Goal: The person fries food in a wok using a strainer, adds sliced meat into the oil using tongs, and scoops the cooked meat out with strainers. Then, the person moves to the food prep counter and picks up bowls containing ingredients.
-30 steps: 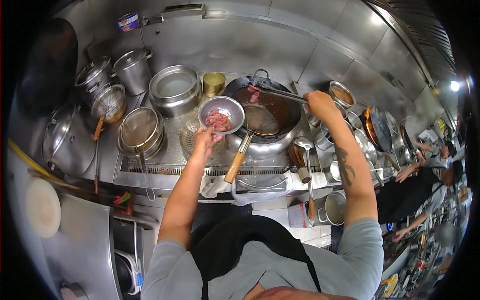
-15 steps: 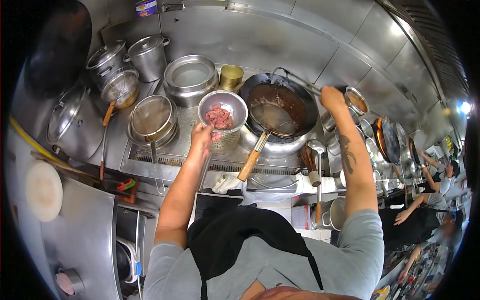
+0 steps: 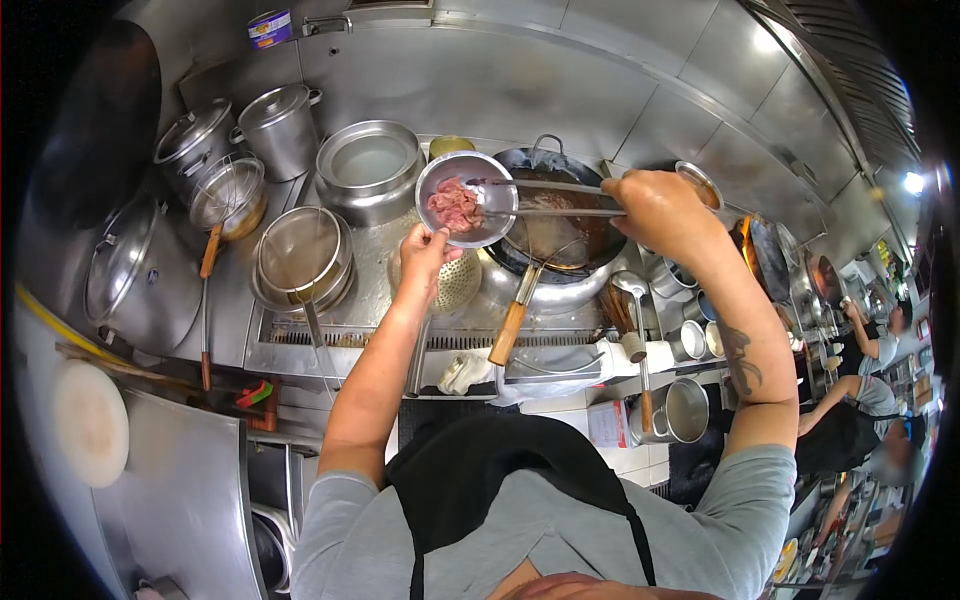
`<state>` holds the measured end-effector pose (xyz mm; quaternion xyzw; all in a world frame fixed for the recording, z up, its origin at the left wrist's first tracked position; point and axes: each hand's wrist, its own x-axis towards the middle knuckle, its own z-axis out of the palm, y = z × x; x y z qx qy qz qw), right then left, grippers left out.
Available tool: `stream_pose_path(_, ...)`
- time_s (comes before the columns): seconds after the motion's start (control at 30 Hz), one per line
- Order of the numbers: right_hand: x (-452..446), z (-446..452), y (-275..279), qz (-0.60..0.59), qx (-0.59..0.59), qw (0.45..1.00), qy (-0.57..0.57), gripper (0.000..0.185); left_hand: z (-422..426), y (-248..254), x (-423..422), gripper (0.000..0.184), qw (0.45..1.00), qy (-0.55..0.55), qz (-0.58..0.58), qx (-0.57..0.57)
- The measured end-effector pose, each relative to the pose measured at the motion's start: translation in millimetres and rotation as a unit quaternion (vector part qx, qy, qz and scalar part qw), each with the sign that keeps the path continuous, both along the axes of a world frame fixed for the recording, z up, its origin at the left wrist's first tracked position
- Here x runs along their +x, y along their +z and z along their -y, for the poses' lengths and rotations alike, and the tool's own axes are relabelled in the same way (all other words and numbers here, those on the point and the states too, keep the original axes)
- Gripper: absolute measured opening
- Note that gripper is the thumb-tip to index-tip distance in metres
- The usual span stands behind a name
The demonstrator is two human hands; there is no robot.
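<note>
My left hand (image 3: pixel 427 252) grips the near rim of a metal bowl (image 3: pixel 494 230), tilted toward me. Pieces of raw meat (image 3: pixel 452 206) lie inside it. Closed around long metal tongs (image 3: pixel 570 211), my right hand (image 3: pixel 668 214) is to the right of the bowl. The two tong arms are apart and their tips reach into the bowl at the meat. Behind and right of the bowl is a black wok (image 3: pixel 520 158) with dark liquid. A wire strainer with a wooden handle (image 3: pixel 508 334) rests in the wok. Under the bowl sits a perforated ladle (image 3: pixel 459 283).
On the left stand a wide pot (image 3: pixel 372 192), stacked strainers (image 3: pixel 298 250) and lidded pots (image 3: pixel 277 122). A ladle (image 3: pixel 641 330) and a white cloth (image 3: pixel 465 372) are along the stove's front. Other people (image 3: pixel 860 430) work at the far right.
My right hand has brought the tongs down and left from the wok's far edge into the bowl. My left hand has raised the bowl slightly away from me and to the right.
</note>
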<state>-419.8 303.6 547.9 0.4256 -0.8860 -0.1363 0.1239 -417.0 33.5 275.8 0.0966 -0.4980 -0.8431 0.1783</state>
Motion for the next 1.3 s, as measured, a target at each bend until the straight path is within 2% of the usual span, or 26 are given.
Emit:
stream_pose_path(0.07,-9.7,-2.2,-12.4,-0.020,-0.017,0.999,0.019,0.031,-3.8,3.4,0.9,0.004,1.000,-0.013,0.005,-0.020)
stream_pose_path(0.2,-16.5,-3.8,-27.5,-0.039,-0.022,0.998,0.033,0.028,-3.4,2.5,-3.2,0.006,0.999,-0.037,0.007,0.015)
stream_pose_path(0.4,-27.1,-4.4,-41.1,-0.043,0.001,0.999,0.011,0.022,-1.7,1.2,-11.0,0.011,0.998,-0.044,0.024,0.042)
stream_pose_path(0.5,-35.9,-10.8,-41.4,-0.045,-0.053,0.997,0.032,0.021,2.4,-6.1,-21.7,0.012,0.997,-0.044,0.032,0.053)
stream_pose_path(0.6,-39.2,-11.0,-31.2,-0.040,-0.026,0.999,0.014,0.020,5.3,-10.5,-30.5,0.013,0.997,-0.035,0.044,0.060)
stream_pose_path(0.8,-72.7,-24.1,-33.2,-0.029,-0.091,0.995,-0.009,0.018,11.7,-28.8,-54.0,0.014,0.994,-0.016,0.090,0.062)
stream_pose_path(0.9,-91.9,-23.1,-36.0,-0.016,-0.038,0.996,-0.075,0.015,16.5,-38.4,-60.7,0.012,0.994,0.004,0.094,0.060)
stream_pose_path(1.0,-160.6,-33.1,-86.8,0.002,-0.017,0.992,-0.126,0.016,19.1,-39.8,-56.5,0.007,0.995,0.015,0.071,0.070)
stream_pose_path(1.17,-212.9,-18.9,-168.9,0.045,-0.001,0.980,-0.194,0.020,25.7,-42.5,-42.7,0.007,0.993,0.026,0.095,0.061)
stream_pose_path(1.3,-217.0,-13.9,-168.0,0.056,-0.057,0.972,-0.223,0.026,36.3,-50.3,-29.7,0.006,0.993,0.024,0.098,0.056)
